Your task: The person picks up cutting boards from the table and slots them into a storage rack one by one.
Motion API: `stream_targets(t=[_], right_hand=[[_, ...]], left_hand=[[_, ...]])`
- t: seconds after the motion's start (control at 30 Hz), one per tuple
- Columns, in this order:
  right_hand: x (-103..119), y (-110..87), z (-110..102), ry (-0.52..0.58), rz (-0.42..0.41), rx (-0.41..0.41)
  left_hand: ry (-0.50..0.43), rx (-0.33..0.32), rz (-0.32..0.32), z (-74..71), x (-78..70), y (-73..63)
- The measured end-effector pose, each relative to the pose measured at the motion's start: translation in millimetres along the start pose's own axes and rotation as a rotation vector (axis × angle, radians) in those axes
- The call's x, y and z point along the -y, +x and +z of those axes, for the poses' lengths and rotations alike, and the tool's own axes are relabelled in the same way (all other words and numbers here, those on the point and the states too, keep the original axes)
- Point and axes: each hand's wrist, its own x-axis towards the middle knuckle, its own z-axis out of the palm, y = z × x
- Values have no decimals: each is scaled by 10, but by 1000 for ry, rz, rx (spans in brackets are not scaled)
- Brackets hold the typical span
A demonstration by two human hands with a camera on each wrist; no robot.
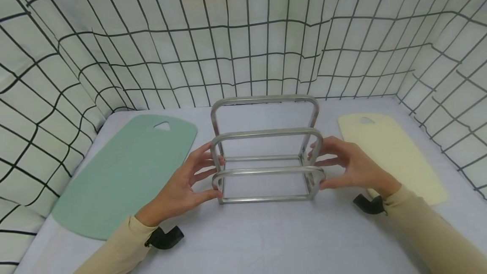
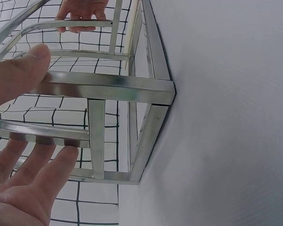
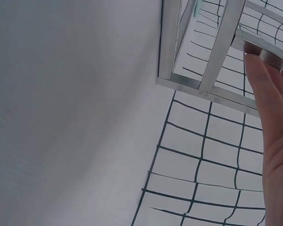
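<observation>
A silver metal rack (image 1: 266, 132) with three upright looped bars on a rectangular base stands on the table between both hands. At its left side, my left hand (image 1: 182, 187) holds it by the uprights. The left wrist view shows that thumb on the front bar and several fingers against the bar behind it. On the opposite side, my right hand (image 1: 348, 162) holds the rack, fingers at the middle loop and thumb by the front one. In the right wrist view the fingertips (image 3: 257, 70) touch a bar; the right thumb is outside that view.
A green cutting board (image 1: 129, 172) lies flat to the left, partly behind the left forearm. To the right lies a cream cutting board (image 1: 388, 151), partly covered by the right hand and sleeve. White cloth with a black grid (image 1: 258, 37) walls the back and sides.
</observation>
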Motion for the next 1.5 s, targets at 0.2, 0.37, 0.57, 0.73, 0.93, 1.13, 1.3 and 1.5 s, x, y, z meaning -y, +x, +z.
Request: stream_targets(t=[0.2,0.37,0.57,0.73,0.93,1.13,1.3,1.5], right_hand=[[-13,2,-8,-5,3,-4],[-26,15,-13,4,-7,-13],[-19,23,-14,24,-2,-12],[-36,38,-14,17,-15,-7],[-63,65,-27,22,-26,-2],[-77,96,-44,36,-20,3],[-85,117,-56,50,-10,7],[-120,122,-62,46,17,-11]], left_hand=[[10,0,17,-1,19,26],[1,-4,23,-8,28,49],[-10,-4,26,-12,23,61],[-11,-3,26,-8,26,69],[-9,-10,28,-15,39,81],[-6,-10,24,-30,43,110],[-6,-9,7,-32,54,139],[-1,-5,2,-35,63,181]])
